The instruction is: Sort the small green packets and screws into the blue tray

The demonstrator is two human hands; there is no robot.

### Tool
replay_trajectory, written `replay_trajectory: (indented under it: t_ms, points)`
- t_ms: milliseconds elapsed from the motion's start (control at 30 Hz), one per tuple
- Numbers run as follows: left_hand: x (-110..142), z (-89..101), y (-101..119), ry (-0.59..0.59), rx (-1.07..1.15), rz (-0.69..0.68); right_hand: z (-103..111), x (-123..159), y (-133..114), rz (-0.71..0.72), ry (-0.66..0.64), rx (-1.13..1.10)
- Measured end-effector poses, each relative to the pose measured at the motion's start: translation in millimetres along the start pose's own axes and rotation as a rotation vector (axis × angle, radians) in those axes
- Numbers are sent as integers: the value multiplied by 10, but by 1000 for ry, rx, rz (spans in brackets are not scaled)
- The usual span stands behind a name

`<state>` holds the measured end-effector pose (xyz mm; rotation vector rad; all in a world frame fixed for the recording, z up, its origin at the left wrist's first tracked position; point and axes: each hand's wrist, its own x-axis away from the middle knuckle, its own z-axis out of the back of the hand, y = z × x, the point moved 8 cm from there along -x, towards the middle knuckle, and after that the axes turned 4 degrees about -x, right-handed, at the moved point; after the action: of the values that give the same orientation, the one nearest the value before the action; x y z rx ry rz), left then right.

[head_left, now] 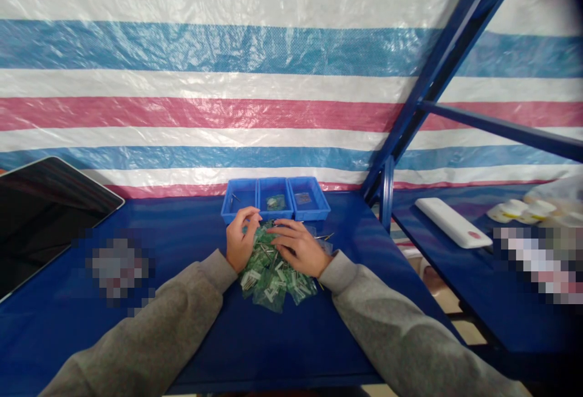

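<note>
A heap of small clear plastic bags (274, 288), tinted green, lies before me with metal pins or screws and white pieces inside. At the heap's left edge is my left hand (239, 242), its fingers curved and thumb apart, with nothing visible held. My right hand (298, 248) rests over the heap's upper right, fingers spread and palm down. Just beyond both hands stand three joined blue bins: the left bin (225, 207) has a thin metal piece, the middle bin (275, 215) a green-tinted bag, and the right bin (313, 213) a small clear bag.
A large dark screen (40, 221) leans at the left of the blue table (255, 360). Blue metal frame bars (421, 99) rise at the right. On the neighbouring table lie a white oblong device (453, 222) and several white round items (514, 209). A striped sheet (204, 111) hangs behind.
</note>
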<state>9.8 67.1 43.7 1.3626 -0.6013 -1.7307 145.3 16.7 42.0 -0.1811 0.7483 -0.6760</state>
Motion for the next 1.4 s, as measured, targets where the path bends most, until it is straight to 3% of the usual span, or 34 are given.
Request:
replay_trajectory:
  t_ms: [533,667,900,1100,1400]
  points:
    - [-1,-13,6,7,23,5,16,-17,-40,19,-1,-1]
    - [-8,2,68,-17,-56,-16,137,-16,-33,-16,106,-66]
    - [6,-142,255,-213,-153,-188,402,76,109,-197,419,-215]
    - [1,-148,188,-184,-219,-175,467,133,199,-251,547,-241]
    - [-5,-96,324,-93,-224,-352,534,177,258,-285,646,-245]
